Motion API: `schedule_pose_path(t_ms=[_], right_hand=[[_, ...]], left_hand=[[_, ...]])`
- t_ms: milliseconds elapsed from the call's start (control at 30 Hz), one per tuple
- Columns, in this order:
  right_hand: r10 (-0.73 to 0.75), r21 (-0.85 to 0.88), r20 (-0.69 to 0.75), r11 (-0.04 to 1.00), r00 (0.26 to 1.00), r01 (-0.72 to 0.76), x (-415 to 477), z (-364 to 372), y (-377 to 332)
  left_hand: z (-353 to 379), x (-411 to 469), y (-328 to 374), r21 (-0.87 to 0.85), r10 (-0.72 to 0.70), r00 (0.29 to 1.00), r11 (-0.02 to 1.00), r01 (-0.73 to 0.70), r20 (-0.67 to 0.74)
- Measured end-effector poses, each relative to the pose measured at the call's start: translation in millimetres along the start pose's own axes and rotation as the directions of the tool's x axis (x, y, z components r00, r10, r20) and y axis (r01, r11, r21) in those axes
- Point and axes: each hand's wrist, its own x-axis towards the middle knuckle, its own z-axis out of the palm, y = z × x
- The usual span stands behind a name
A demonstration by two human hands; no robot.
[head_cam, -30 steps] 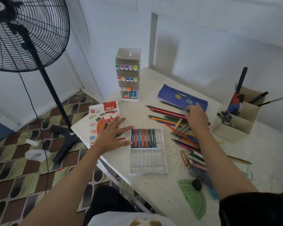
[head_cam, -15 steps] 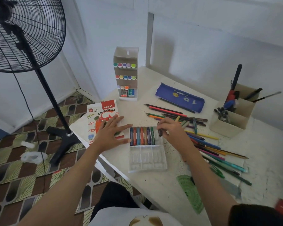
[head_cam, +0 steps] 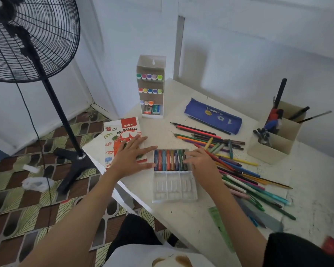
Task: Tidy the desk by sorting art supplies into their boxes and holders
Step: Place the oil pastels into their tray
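A clear plastic pastel tray (head_cam: pixel 174 189) lies near the desk's front edge. Its far row holds several oil pastels (head_cam: pixel 170 159); its near row shows no pastels. My right hand (head_cam: pixel 201 162) rests at the tray's right end, fingertips on a dark pastel among the last ones in the row. My left hand (head_cam: pixel 131 157) lies flat, fingers spread, on the oil pastels box (head_cam: pixel 121 132) left of the tray. Loose coloured pencils and pens (head_cam: pixel 239 170) are scattered to the right.
A white marker rack (head_cam: pixel 151 64) stands at the back. A blue pencil case (head_cam: pixel 212 116) and a beige desk organiser (head_cam: pixel 274 149) with pens sit at the right. A green protractor (head_cam: pixel 220 228) lies near the front. A black fan (head_cam: pixel 27 35) stands left of the desk.
My right hand came back from the pencil pile with a dark pastel and has set it down at the right end of the tray's far row. The left hand stayed on the box.
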Motion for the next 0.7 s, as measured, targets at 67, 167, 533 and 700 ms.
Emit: schedule_pose_path(t_ms=[67,167,533,700], right_hand=[[0.008,-0.036,-0.049,0.999,0.999,-0.01,-7.3,7.1,2.2],[0.096,-0.027,-0.044,0.995,0.994,-0.098,-15.3,11.4,-2.5],[0.464,0.052,-0.12,0.886,0.877,-0.462,19.4,-37.9,59.2],[0.65,-0.185,0.126,0.758,0.75,-0.626,35.7,-47.7,105.0]], left_hand=[[-0.3,0.1,0.5,-0.001,-0.001,1.0,1.0,0.001,-0.001],[-0.8,-0.5,1.0,0.004,-0.001,1.0,1.0,0.001,-0.001],[-1.6,-0.9,2.0,-0.005,-0.004,1.0,1.0,0.004,-0.004],[-1.2,-1.3,2.9,-0.004,-0.008,1.0,1.0,0.008,-0.008]])
